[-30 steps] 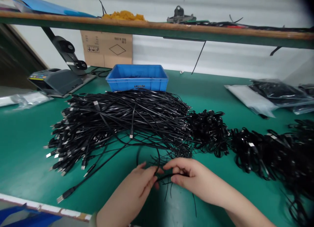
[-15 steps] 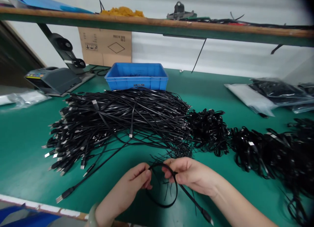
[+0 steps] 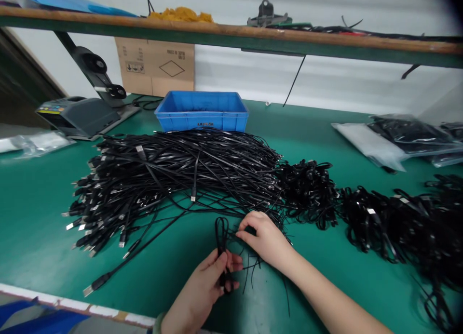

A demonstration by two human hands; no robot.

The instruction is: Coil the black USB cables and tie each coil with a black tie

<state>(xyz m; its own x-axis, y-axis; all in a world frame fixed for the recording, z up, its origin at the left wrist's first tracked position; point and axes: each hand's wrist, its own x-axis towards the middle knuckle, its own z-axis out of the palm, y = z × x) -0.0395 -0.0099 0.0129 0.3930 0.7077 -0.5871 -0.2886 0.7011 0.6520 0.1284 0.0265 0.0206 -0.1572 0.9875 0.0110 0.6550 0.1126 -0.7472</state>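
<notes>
A black USB cable [image 3: 222,233], folded into a narrow looped bundle, stands up from the fist of my left hand [image 3: 208,286], whose fingers are wrapped round its middle. To the right, my right hand [image 3: 269,240] has thumb and forefinger pinched together over a loose heap of thin black twist ties [image 3: 249,266]. At those fingertips is a thin black tie, partly hidden. Just behind both hands lies a large pile of straight black USB cables [image 3: 195,165]. One cable from it stretches toward the near left, ending in a USB plug [image 3: 96,285].
Bundled cables [image 3: 307,189] lie right of the pile, with more bundles [image 3: 390,223] beyond. A blue bin [image 3: 201,117] stands behind the pile. At the left is a grey tape dispenser [image 3: 77,116]; plastic bags [image 3: 401,136] lie at the right. A shelf [image 3: 224,33] crosses above.
The cable has gone from a wide open loop between both hands to a tight folded bundle in my left hand. My right hand has let go of it and moved up to the twist ties.
</notes>
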